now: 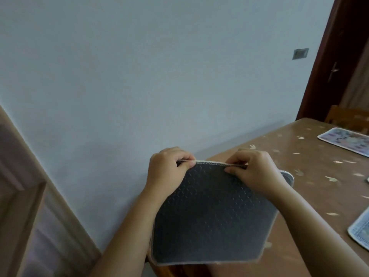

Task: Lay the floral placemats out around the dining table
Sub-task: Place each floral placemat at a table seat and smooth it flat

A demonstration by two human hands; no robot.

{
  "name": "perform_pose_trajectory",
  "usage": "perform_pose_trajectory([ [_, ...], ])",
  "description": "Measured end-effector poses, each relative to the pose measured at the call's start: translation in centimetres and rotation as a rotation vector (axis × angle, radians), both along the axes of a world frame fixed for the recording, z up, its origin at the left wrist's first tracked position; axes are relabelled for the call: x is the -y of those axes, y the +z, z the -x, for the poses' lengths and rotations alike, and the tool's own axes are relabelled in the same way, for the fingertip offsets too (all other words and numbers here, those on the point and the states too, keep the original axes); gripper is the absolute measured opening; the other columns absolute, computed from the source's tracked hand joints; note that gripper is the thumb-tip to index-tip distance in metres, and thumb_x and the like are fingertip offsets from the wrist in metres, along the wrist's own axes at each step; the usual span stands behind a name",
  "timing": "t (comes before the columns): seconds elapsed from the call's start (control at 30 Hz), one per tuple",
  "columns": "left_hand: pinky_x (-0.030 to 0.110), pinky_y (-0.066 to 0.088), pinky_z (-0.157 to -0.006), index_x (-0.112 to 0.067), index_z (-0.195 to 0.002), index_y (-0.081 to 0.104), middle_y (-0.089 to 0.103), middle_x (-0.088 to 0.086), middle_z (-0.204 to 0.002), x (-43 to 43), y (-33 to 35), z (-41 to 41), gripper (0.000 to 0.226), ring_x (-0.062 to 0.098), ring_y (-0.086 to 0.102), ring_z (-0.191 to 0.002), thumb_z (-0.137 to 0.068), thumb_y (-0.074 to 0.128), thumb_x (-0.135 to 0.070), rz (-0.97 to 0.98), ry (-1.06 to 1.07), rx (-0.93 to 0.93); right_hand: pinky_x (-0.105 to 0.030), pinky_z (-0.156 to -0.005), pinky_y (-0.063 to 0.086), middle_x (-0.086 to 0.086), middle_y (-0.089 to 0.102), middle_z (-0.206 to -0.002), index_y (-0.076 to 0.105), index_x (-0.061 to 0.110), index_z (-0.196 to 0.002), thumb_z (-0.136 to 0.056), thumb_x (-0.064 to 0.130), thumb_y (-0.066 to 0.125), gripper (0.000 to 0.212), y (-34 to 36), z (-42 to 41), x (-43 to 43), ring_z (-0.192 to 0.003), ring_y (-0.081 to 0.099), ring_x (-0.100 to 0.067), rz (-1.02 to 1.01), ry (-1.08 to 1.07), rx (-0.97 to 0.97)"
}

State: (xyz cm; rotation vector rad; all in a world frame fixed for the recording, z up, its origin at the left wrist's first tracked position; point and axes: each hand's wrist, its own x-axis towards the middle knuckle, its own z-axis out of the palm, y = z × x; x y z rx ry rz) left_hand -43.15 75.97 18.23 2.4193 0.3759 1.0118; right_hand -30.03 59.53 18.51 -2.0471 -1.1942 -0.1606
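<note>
I hold a placemat [211, 212] up over the near left corner of the dining table [311, 176], its dark grey dotted underside facing me and a cream stitched edge along the top. My left hand [167, 170] pinches the top edge at its left end. My right hand [253, 168] pinches the same edge at its right end. A floral placemat [345, 140] lies flat at the table's far right. Another placemat [359, 230] lies at the right edge of the view, partly cut off.
The table has a brown cover with small leaf prints and stands against a pale blue wall [139, 76]. A wooden chair back [343, 116] is at the far end, beside a dark door frame [327, 56]. A curtain [30, 196] hangs at the left.
</note>
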Motion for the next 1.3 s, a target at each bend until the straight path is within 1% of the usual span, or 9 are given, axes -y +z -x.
perform_pose_trajectory([
  [0.23,0.013,0.039,-0.063,-0.022,-0.069,0.07,0.064,-0.008,-0.067,-1.6,-2.5,-6.4,0.011,0.008,0.057,-0.067,-0.072,0.073,-0.012,0.067,-0.15,-0.091,-0.036,-0.069,0.049,0.009,0.056,-0.071,0.07,0.017,-0.077,-0.074,0.013,0.072,0.006,-3.0,-3.1,1.5,-0.074,0.059,-0.02,0.062,-0.159,0.024],
  [0.37,0.022,0.041,-0.063,-0.023,-0.067,0.07,0.062,-0.01,-0.064,-3.0,-4.1,-10.3,0.013,0.011,0.058,-0.066,-0.071,0.073,-0.012,0.074,-0.251,-0.118,-0.038,-0.07,0.05,0.007,0.059,-0.075,0.068,0.017,-0.079,-0.075,0.013,0.07,0.006,-5.1,-4.1,2.3,-0.076,0.056,-0.019,0.093,-0.304,-0.008],
  [0.6,0.028,0.045,-0.071,-0.028,-0.071,0.068,0.062,-0.017,-0.067,-4.3,-5.7,-18.7,0.013,0.004,0.057,-0.072,-0.073,0.072,-0.016,0.107,-0.528,-0.181,-0.041,-0.074,0.049,-0.001,0.063,-0.078,0.069,0.016,-0.079,-0.074,0.015,0.072,0.006,-6.2,-7.4,1.9,-0.078,0.058,-0.023,0.073,-0.627,-0.093],
  [0.73,0.036,0.049,-0.075,-0.025,-0.072,0.07,0.065,-0.008,-0.071,-3.0,-5.5,-23.8,0.011,0.013,0.06,-0.074,-0.073,0.072,-0.015,0.089,-0.676,-0.113,-0.041,-0.076,0.049,-0.007,0.066,-0.084,0.069,0.013,-0.08,-0.073,0.011,0.071,0.007,-5.5,-10.0,2.5,-0.081,0.059,-0.026,0.02,-0.829,-0.024],
  [0.87,0.05,0.046,-0.082,-0.02,-0.075,0.07,0.064,-0.007,-0.074,-1.6,-6.3,-27.9,0.008,0.02,0.061,-0.082,-0.075,0.069,-0.013,0.087,-0.786,-0.017,-0.032,-0.07,0.046,-0.007,0.065,-0.082,0.069,0.01,-0.08,-0.074,0.01,0.071,0.006,-5.7,-11.5,3.3,-0.075,0.055,-0.02,-0.034,-0.983,0.098],
  [0.97,0.053,0.045,-0.077,-0.019,-0.076,0.069,0.064,-0.004,-0.075,-1.3,-9.3,-29.1,0.006,0.022,0.059,-0.079,-0.077,0.066,-0.014,0.112,-0.857,0.002,-0.03,-0.067,0.044,-0.007,0.063,-0.08,0.068,0.008,-0.08,-0.074,0.008,0.07,0.006,-8.0,-11.3,3.4,-0.073,0.054,-0.018,-0.019,-1.013,0.127],
  [1.13,0.051,0.046,-0.074,-0.015,-0.08,0.07,0.069,0.004,-0.081,-2.8,-18.4,-27.6,0.008,0.027,0.06,-0.079,-0.073,0.072,-0.01,0.108,-0.882,-0.192,-0.03,-0.065,0.044,-0.006,0.06,-0.076,0.069,0.005,-0.076,-0.07,0.002,0.073,0.009,-17.0,-8.7,2.1,-0.072,0.056,-0.024,-0.023,-1.024,-0.131],
  [1.27,0.043,0.047,-0.075,-0.013,-0.082,0.071,0.07,0.003,-0.085,-4.8,-25.6,-24.8,0.008,0.024,0.061,-0.082,-0.075,0.072,-0.011,0.077,-0.897,-0.445,-0.014,-0.063,0.038,0.008,0.055,-0.076,0.069,0.008,-0.079,-0.073,0.008,0.073,0.007,-24.9,-5.9,0.5,-0.072,0.055,-0.013,0.061,-1.028,-0.444],
  [1.3,0.042,0.047,-0.075,-0.012,-0.082,0.07,0.07,0.004,-0.085,-5.3,-27.0,-24.1,0.007,0.024,0.061,-0.082,-0.075,0.071,-0.011,0.076,-0.903,-0.501,-0.014,-0.064,0.038,0.009,0.054,-0.075,0.069,0.008,-0.08,-0.074,0.01,0.073,0.007,-26.4,-5.2,0.1,-0.072,0.054,-0.013,0.079,-1.018,-0.507],
])
